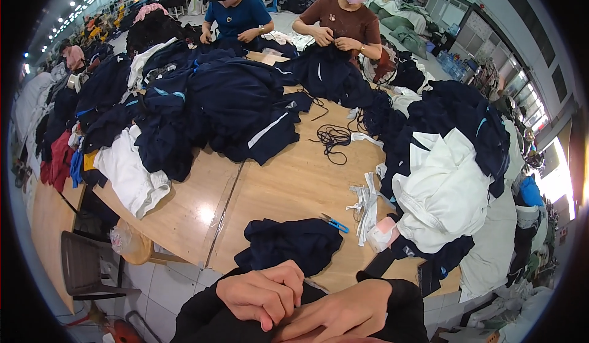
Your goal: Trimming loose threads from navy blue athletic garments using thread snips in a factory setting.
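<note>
At the lower edge, my left hand [261, 297] and my right hand [343, 312] are close together in front of my black clothing. My left fingers are curled inward. The fingers of my right hand bend down toward the left hand, and their tips are partly hidden. Whatever is pinched between the hands is too small or covered to make out. Just beyond them, a folded navy garment [288, 245] lies at the table's near edge. Blue-handled thread snips [335, 223] rest beside its far right corner.
Navy garments [239, 98] are heaped across the far left of the wooden table [276, 183]. White garments [445, 183] pile up on the right, near white fabric strips [367, 208] and dark cords [334, 136]. Two co-workers handle navy cloth opposite. A chair [89, 263] stands lower left.
</note>
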The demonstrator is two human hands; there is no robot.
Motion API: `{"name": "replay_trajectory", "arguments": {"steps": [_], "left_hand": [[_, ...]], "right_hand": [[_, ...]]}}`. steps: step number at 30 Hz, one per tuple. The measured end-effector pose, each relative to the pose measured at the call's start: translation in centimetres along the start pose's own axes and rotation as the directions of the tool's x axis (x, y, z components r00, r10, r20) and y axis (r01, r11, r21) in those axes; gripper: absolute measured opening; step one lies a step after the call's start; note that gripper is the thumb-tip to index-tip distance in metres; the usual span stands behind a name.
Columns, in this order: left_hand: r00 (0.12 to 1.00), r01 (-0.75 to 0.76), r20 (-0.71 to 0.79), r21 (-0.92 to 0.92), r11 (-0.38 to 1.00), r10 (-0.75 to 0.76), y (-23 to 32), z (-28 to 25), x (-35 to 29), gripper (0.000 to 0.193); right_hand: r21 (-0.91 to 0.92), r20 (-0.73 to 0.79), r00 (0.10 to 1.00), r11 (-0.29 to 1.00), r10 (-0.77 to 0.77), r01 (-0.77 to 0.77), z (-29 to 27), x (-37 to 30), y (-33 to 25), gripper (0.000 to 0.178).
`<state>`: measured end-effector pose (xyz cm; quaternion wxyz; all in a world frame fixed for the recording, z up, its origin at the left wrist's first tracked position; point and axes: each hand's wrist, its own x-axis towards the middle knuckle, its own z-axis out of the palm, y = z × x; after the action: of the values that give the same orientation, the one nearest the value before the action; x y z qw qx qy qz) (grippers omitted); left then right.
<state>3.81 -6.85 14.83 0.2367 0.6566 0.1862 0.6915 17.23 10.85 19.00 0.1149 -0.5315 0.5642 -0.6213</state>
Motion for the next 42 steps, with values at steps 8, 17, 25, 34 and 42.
{"name": "replay_trajectory", "arguments": {"steps": [8, 17, 25, 34, 42], "left_hand": [[0.856, 0.517, -0.261, 0.412, 0.750, -0.447, -2.7, -3.0, -3.8, 0.020], [0.584, 0.507, -0.609, 0.790, -0.345, -0.537, -7.6, -7.5, -25.6, 0.066], [0.589, 0.543, -0.642, 0.764, -0.348, -0.491, -8.7, -7.8, -26.0, 0.063], [0.604, 0.562, -0.632, 0.770, -0.302, -0.485, -8.6, -7.7, -26.7, 0.060], [0.590, 0.550, -0.598, 0.789, -0.272, -0.542, -8.7, -8.6, -26.9, 0.061]], "right_hand": [[0.192, -0.904, 0.341, 0.958, 0.257, -0.213, 3.7, -13.0, 5.0, 0.039], [0.017, -0.991, 0.010, 0.200, 0.131, -0.980, 10.1, -17.0, 19.8, 0.068], [-0.095, -0.995, 0.095, -0.112, 0.007, -0.989, 12.7, -19.0, 23.6, 0.072], [-0.161, -0.986, 0.165, -0.191, -0.006, -0.968, 10.9, -19.0, 23.8, 0.065], [-0.144, -0.989, 0.145, -0.192, 0.009, -0.971, 8.5, -17.8, 23.9, 0.059]]}}
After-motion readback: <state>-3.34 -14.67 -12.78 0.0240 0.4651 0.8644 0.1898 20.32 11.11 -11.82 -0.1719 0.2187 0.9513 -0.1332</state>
